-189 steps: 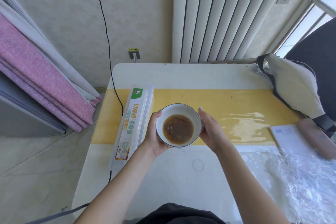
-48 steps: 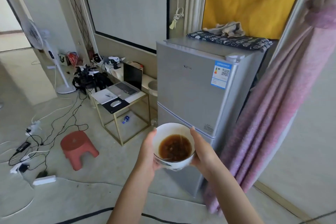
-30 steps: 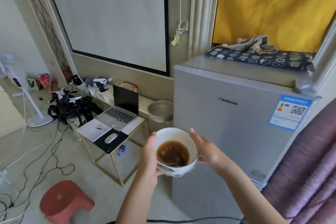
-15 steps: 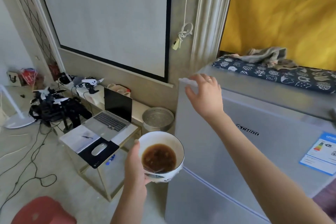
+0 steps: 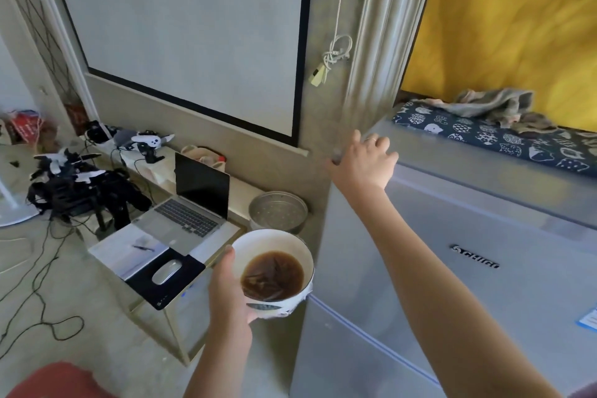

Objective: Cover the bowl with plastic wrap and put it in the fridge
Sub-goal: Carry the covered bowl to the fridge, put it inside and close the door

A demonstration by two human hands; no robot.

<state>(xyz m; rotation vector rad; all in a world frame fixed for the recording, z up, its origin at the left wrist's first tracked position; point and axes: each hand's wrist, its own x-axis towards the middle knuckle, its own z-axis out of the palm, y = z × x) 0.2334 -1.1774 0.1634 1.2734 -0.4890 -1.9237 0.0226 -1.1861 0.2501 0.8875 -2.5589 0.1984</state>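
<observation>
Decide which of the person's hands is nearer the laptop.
Left. The left hand holds the bowl just right of the laptop; the right hand is farther right, at the fridge's top corner.

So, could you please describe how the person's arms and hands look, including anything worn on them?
Both forearms are bare, with no sleeves, watch or gloves in view. The right hand wears a thin, pale ring on one of its fingers. The left hand shows no ring or other jewellery on the parts visible.
</observation>
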